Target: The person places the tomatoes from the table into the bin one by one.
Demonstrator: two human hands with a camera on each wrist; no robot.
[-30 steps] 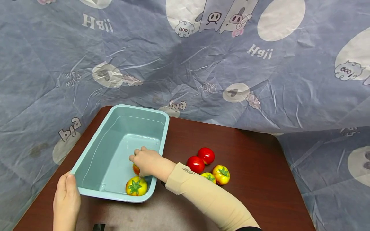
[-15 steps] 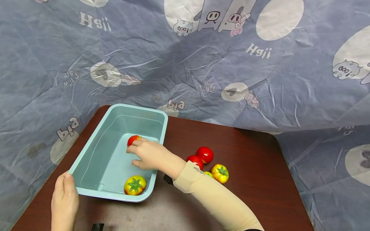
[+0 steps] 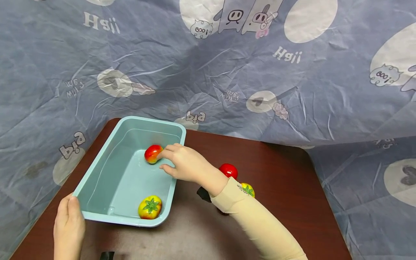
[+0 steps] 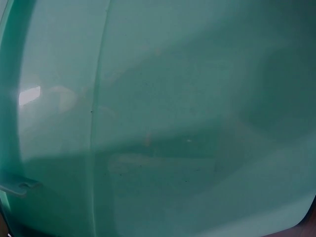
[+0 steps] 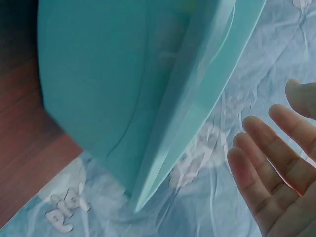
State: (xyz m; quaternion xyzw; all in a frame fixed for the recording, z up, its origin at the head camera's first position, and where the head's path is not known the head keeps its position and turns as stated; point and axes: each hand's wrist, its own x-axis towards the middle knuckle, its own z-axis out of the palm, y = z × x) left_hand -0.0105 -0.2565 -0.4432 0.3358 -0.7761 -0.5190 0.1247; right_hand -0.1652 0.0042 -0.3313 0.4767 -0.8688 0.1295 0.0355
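My left hand [image 3: 69, 224] grips the near left corner of a light blue plastic bin [image 3: 118, 219], thumb over the rim. The left wrist view shows only the bin wall [image 4: 158, 98] up close. My right hand [image 3: 186, 162] is over the bin's right rim with nothing in it; in the right wrist view its fingers [image 5: 261, 143] are spread and relaxed, beside the bin's outer wall [image 5: 98, 89]. Inside the bin, a red-and-yellow tomato [image 3: 152, 154] lies toward the far end, just left of my right fingertips. A yellow tomato with a green leafy top [image 3: 150, 207] sits in the near right corner.
On the brown table [image 3: 282, 216], right of the bin, lie a red tomato [image 3: 229, 171] and a yellow one [image 3: 248, 189], partly behind my right sleeve [image 3: 253, 216]. A patterned grey-blue cloth [image 3: 208, 72] hangs behind the table. A black object [image 3: 107, 255] shows at the near edge.
My right hand moved the red-and-yellow tomato from the near part of the bin toward its far end, let go and drew back rightward. My left hand stays on the bin's corner.
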